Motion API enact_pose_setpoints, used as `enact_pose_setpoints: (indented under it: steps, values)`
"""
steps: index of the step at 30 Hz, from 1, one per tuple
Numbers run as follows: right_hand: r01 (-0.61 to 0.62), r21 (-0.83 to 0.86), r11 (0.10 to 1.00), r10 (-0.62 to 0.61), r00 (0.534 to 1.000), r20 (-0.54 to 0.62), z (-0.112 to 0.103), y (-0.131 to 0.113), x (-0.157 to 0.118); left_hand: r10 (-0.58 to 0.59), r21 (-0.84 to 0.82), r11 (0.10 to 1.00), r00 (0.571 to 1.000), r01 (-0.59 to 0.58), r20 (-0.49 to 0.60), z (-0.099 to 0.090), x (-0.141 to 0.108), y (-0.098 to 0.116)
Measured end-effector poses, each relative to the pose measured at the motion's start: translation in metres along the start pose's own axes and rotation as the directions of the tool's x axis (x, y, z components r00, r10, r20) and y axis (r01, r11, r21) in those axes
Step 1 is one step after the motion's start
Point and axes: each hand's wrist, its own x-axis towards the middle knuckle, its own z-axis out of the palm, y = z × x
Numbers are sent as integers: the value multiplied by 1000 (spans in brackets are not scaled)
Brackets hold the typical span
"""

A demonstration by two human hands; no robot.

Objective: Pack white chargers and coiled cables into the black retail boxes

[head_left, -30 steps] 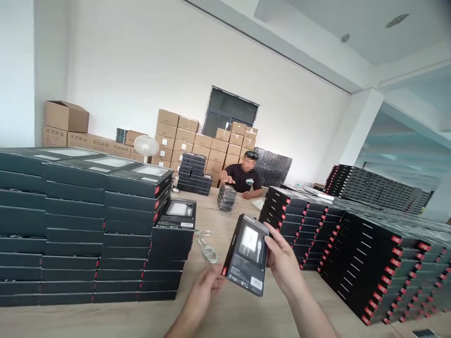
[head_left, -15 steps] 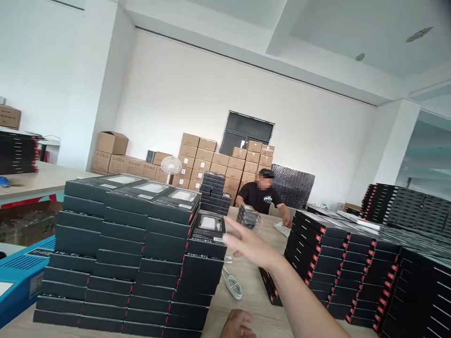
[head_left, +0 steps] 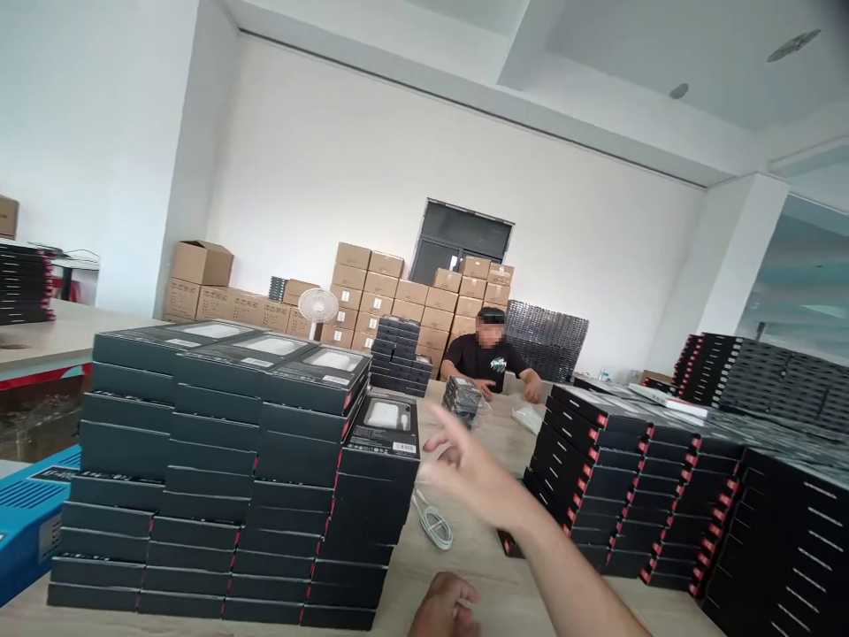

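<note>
My right hand [head_left: 474, 473] reaches in from the lower right, just beside the nearest column of stacked boxes. Its index finger is stretched out, the other fingers bend loosely, and nothing is in it. By its fingertips is the top black box [head_left: 381, 433], which has a clear window over a white device. Low in the picture, my left hand [head_left: 443, 606] is closed above the table, its fingers curled and no object visible in them; the frame's edge cuts it off. A coiled white cable [head_left: 436, 528] lies on the table between the hands and the stack.
Tall stacks of black boxes stand left [head_left: 212, 460] and right [head_left: 616, 478] on the table [head_left: 424, 579]. Across it sits a person [head_left: 489, 358] beside a small wrapped box stack [head_left: 462, 398] and a plastic bag [head_left: 529, 418]. Cartons [head_left: 411, 292] and a fan [head_left: 318, 305] are behind.
My right hand's fingers have bent, leaving the index finger stretched out. My left hand stays low. The view has shifted slightly, and the person across has drawn a hand back from the plastic bag.
</note>
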Motion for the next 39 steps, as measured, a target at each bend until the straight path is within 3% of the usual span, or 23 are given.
enact_pose_setpoints:
  steps: [2,4,7,10,13,16,19,22,24,27,30,35,39]
  values:
    - [-161,13,987,161,977,-143,-4,40,2,21,61,998,998,-18,-52,6,-5,8]
    - [-331,-127,935,306,935,-181,4,83,1,1,106,994,999,4,-48,10,-9,18]
    - [-442,-180,879,411,893,-183,29,135,-7,-6,180,984,1000,10,-24,9,-14,35]
    - [-496,-165,853,464,864,-195,49,160,-14,19,212,977,997,-4,-71,1,-15,46]
    - [-505,-82,859,486,856,-179,49,165,-22,43,190,982,971,2,-235,-7,-11,49]
    - [-512,29,858,509,843,-175,43,157,-45,-68,15,997,934,79,-352,-9,-5,48]
    - [-410,193,891,442,880,-174,44,143,-77,-130,-154,984,955,91,-266,-7,0,51]
    - [-258,361,896,318,941,-117,44,132,-105,-89,-140,988,981,65,-172,-7,-1,58]
    - [-226,404,886,281,956,-81,37,131,-115,-119,-90,990,983,107,-137,-7,-5,62]
    - [-215,428,878,288,951,-114,22,134,-120,-163,23,986,986,164,-30,-6,-10,67]
    - [-221,448,866,265,964,-38,14,138,-120,-159,63,986,984,154,86,-2,-10,68]
    - [-231,510,828,340,932,-128,15,140,-118,-181,-103,977,980,189,78,4,-9,67]
    - [-190,613,767,381,903,-197,16,139,-117,-243,-363,893,964,267,111,6,-17,72]
